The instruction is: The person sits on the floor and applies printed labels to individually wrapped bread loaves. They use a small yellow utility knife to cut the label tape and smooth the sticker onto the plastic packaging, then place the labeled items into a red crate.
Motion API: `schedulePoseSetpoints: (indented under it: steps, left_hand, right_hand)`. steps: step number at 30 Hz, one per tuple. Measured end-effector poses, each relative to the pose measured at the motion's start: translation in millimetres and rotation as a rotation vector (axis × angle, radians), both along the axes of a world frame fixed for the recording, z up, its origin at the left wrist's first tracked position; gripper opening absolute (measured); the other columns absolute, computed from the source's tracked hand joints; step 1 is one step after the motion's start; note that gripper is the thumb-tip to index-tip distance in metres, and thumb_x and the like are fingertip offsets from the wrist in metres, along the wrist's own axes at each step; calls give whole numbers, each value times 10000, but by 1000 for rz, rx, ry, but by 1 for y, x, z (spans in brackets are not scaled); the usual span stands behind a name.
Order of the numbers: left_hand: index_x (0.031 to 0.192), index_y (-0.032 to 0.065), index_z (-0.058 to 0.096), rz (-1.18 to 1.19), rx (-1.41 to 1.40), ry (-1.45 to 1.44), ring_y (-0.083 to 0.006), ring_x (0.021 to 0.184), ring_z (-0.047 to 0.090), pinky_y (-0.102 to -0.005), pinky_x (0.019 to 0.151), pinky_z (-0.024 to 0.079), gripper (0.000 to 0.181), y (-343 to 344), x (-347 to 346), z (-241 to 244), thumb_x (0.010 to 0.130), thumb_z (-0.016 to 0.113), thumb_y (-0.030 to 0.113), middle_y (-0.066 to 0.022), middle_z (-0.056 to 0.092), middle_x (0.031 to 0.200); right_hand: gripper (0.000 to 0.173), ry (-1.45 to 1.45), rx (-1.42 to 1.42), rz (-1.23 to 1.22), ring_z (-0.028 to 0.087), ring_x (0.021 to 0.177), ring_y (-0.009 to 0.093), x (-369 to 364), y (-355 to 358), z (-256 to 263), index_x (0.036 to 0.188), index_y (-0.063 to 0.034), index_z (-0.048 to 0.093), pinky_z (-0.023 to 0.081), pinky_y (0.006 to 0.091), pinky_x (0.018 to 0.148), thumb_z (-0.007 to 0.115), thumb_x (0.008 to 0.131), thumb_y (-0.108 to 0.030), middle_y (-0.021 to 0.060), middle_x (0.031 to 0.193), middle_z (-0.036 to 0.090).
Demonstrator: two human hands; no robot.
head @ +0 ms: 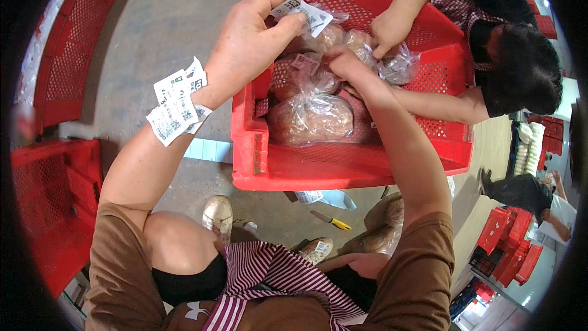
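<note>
Between the thumb and fingers of my left hand [262, 32] are a few white printed labels [301, 13], held above the left part of a red plastic crate [317, 179]. More labels [177, 105] stick to my left wrist and forearm. My right hand [344, 64] reaches into the crate among clear plastic bags of brown, rounded produce; its fingertips are blurred, so its grip is unclear. A label [307, 62] lies on a bag beside it. Nearest me in the crate rests a full knotted bag [312, 119]. Another person's hands touch the bags at the right.
A co-worker [514, 64] leans over the crate from the right. A knife with a yellow handle [330, 220] lies on the floor near my shoe, with label strips [209, 150] and more bagged produce [386, 230] nearby. Red crates [55, 211] stand at the left.
</note>
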State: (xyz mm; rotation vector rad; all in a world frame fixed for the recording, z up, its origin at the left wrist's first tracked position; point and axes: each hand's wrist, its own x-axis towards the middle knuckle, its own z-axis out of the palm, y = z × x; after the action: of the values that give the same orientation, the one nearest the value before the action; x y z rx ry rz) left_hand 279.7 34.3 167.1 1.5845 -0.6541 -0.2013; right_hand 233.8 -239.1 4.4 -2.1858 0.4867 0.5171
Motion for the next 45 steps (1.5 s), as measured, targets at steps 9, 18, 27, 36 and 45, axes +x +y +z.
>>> schedulePoseSetpoints:
  steps: [9, 18, 27, 36, 45]
  left_hand:
    - [1055, -17, 641, -35, 181, -95, -83, 805, 603, -257, 732, 497, 189, 6, -1, 10, 938, 638, 131, -27, 673, 874]
    - [1014, 18, 651, 19, -52, 29, -116, 762, 600, -287, 689, 484, 157, 30, -7, -2, 891, 681, 111, -67, 653, 847]
    - [965, 1, 636, 44, 55, -336, -150, 697, 520, -281, 625, 414, 84, 31, -6, -3, 891, 650, 39, -66, 591, 818]
    - [942, -9, 624, 35, 77, -295, -282, 744, 600, -357, 681, 479, 85, 31, -7, -1, 867, 636, 30, -131, 601, 834]
    - [941, -10, 622, 39, 101, -313, -290, 720, 587, -362, 662, 475, 94, 30, -8, 2, 870, 638, 49, -134, 596, 829]
  right_hand:
    - [149, -303, 323, 146, 651, 780, 226, 22, -18, -20, 874, -19, 719, 503, 335, 683, 599, 805, -78, 99, 849, 704]
    - [211, -297, -18, 200, 683, 763, 291, 78, 7, -83, 865, 15, 723, 523, 409, 704, 661, 742, -145, 192, 845, 721]
    - [291, -160, 342, 262, 633, 882, 193, 70, 25, -59, 1122, -50, 700, 519, 354, 778, 638, 911, -241, 72, 1037, 702]
    - [261, -242, 347, 162, 663, 890, 203, 41, 45, 21, 1039, -77, 703, 524, 360, 749, 571, 930, -274, 100, 902, 692]
    - [259, -171, 722, -87, 623, 753, 93, 29, 61, 47, 1126, -68, 694, 474, 268, 618, 592, 966, -245, 7, 891, 697]
